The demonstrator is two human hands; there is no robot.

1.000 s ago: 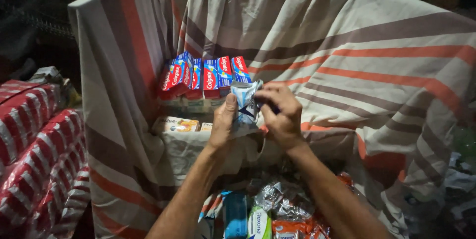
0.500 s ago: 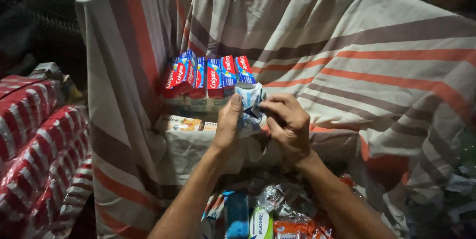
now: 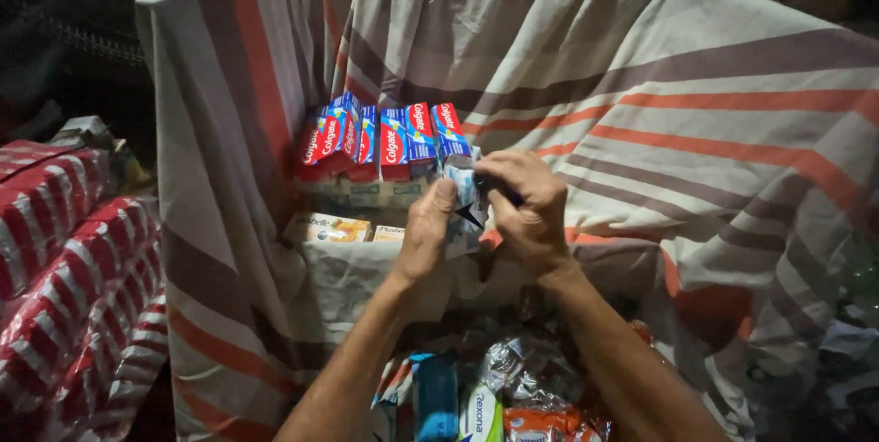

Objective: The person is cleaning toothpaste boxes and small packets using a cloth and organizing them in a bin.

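So the small packet point(image 3: 465, 196) sits right btwn both hands, held up in front of the striped cloth point(image 3: 696, 130), just below and to the right of the row of red-and-blue cartons point(image 3: 385, 135). Left hand point(image 3: 426, 231) has its fingers curled up w/ the thumb pressed against the packet's lower left edge; right hand point(image 3: 526, 204) is curled over the top right, fingertips pinching the upper end. Both hands closed on it, almost touching each other around it.

Packet itself: small, soft-looking pouch, whitish-blue w/ a dark arrow-ish mark on the front, kinda crumpled at the top where it's pinched. Can't tell if it's been opened, too small and half covered by fingers.

Around it: flat pale boxes point(image 3: 330, 227) lying just left of the left hand, under the cartons. Red-and-white wrapped bundles point(image 3: 64, 268) stacked far left, well apart. Shiny foil packs and a blue pack point(image 3: 438, 396) below btwn the forearms.

Vs a sec ago: same grip basically, packet stays btwn the hands at abt the same spot by the cartons. Right hand's fingers have shifted a bit more over the top of it, and the view has drifted slightly so the cloth sits a touch further right. Cartons and boxes haven't moved
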